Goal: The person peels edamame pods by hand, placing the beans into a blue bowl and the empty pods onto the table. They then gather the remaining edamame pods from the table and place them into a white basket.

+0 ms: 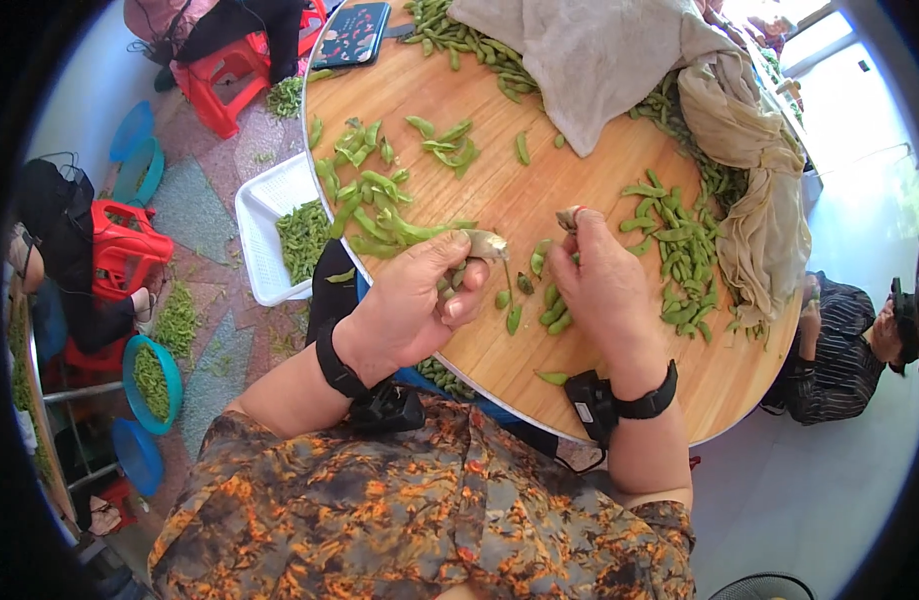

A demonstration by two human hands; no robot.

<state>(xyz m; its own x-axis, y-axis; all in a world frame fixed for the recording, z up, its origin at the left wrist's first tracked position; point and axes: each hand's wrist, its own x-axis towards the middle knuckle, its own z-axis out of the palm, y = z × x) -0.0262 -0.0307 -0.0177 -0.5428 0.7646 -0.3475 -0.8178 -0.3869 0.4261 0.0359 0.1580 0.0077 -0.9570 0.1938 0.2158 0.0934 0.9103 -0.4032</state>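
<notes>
Over the near edge of the round wooden table [539, 190], my left hand [409, 300] is closed, thumb against curled fingers. A pale grey covering [487, 245] sits at its thumb tip. Something greenish shows inside the curled fingers, too small to name. Just to its right, my right hand [604, 285] is closed with its fingers bent down; a greyish covering with a red band [569, 218] shows at its thumb side. What its fingertips hold is hidden. Between the hands lie a few green bean pods [554, 312]. Flattened, opened-looking pods [379, 205] lie beyond my left hand.
A heap of pods [679, 250] lies on the right, beside beige cloths [749, 160]. A patterned notebook-like case [351, 33] sits at the far left. A white basket [269, 195] of green pods, red stools [129, 250] and teal basins [151, 385] stand left. Another person [839, 345] is at right.
</notes>
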